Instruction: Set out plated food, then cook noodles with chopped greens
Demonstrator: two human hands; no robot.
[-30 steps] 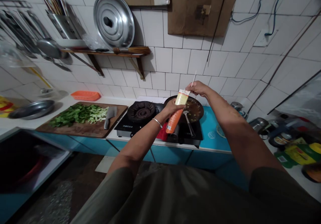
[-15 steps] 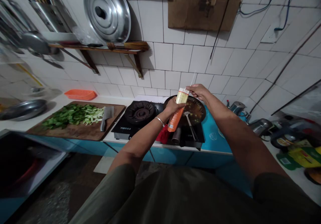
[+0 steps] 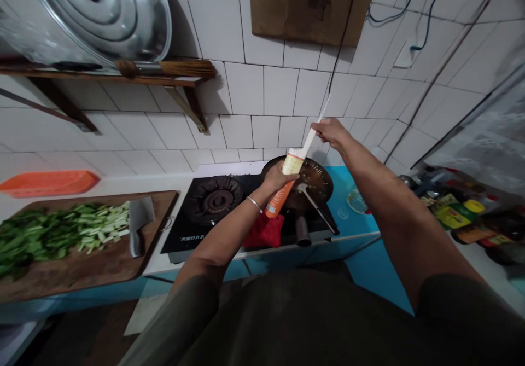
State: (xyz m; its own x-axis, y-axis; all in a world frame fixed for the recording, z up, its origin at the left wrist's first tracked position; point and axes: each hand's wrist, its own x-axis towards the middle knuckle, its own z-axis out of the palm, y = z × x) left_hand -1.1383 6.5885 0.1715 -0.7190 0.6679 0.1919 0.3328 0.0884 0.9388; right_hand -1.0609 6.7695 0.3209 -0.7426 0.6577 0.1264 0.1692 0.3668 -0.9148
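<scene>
My left hand (image 3: pixel 278 178) grips an orange and cream packet of noodles (image 3: pixel 283 188), held upright over the stove. My right hand (image 3: pixel 333 131) pinches a thin bundle of white noodles (image 3: pixel 310 136) and holds it partly drawn out of the packet's top, slanting up to the right. Just behind both hands sits a dark wok (image 3: pixel 318 175) with brownish liquid and a metal spatula (image 3: pixel 315 202) resting in it.
A black two-burner gas stove (image 3: pixel 213 202) stands on the blue counter (image 3: pixel 361 229). Left of it, a wooden board (image 3: pixel 82 262) carries chopped greens (image 3: pixel 53 234) and a cleaver (image 3: pixel 138 226). A red cloth (image 3: pixel 264 233) lies on the stove front. Bottles and packets (image 3: pixel 463 215) crowd the right.
The camera has moved closer and turned right. My right hand has risen and drawn the noodles further out of the packet; my left hand still holds the packet.
</scene>
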